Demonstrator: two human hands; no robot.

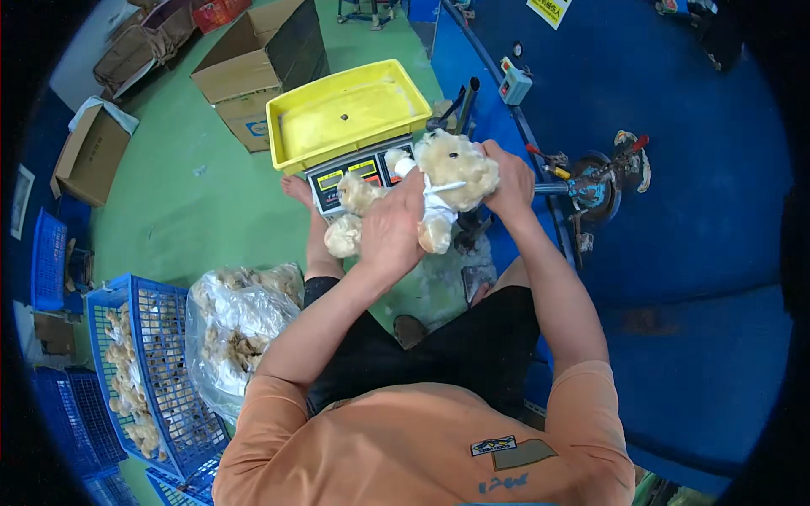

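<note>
A cream plush bear [456, 173] with a dark eye and a white cloth garment is held up in front of me, its head toward the right. My left hand [392, 223] is closed around its body, with the limbs sticking out past the fingers. On the far side of the head, my right hand [509, 179] is closed at the bear's edge; its fingertips are partly hidden. Just beyond the bear stands a digital scale [329, 187] with a yellow tray [291, 156] on top. A metal pipe [553, 189] juts from the blue machine beside my right hand.
Left of me are a blue crate [173, 371] of plush pieces and a clear plastic bag [207, 316] of more pieces. An open cardboard box [236, 93] stands beyond the tray. The blue machine [675, 211] fills the right side, with a small control box [515, 86] on its edge.
</note>
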